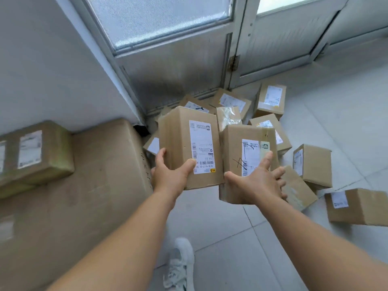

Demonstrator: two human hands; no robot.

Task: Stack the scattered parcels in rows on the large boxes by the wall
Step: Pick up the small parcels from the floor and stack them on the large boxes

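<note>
Both hands hold a parcel each, lifted off the floor and side by side. On the left, the left hand (171, 173) grips the lower end of the taller parcel (189, 143), thumb lying across its labelled face beside the barcode and fingers wrapped round the far left edge. Touching it on the right, the second parcel (247, 156) sits lower in the right hand (259, 181), whose thumb reaches its bottom left corner while the fingers spread over the label and the right edge. Behind and to the right of both, the scattered parcels (270, 100) lie heaped on the tiled floor (231, 238) against the door (176, 76). Left of the hands stands a large box (94, 185) by the wall (42, 59), with a green-taped parcel (39, 152) resting on top of it. One white shoe (180, 267) shows below.
</note>
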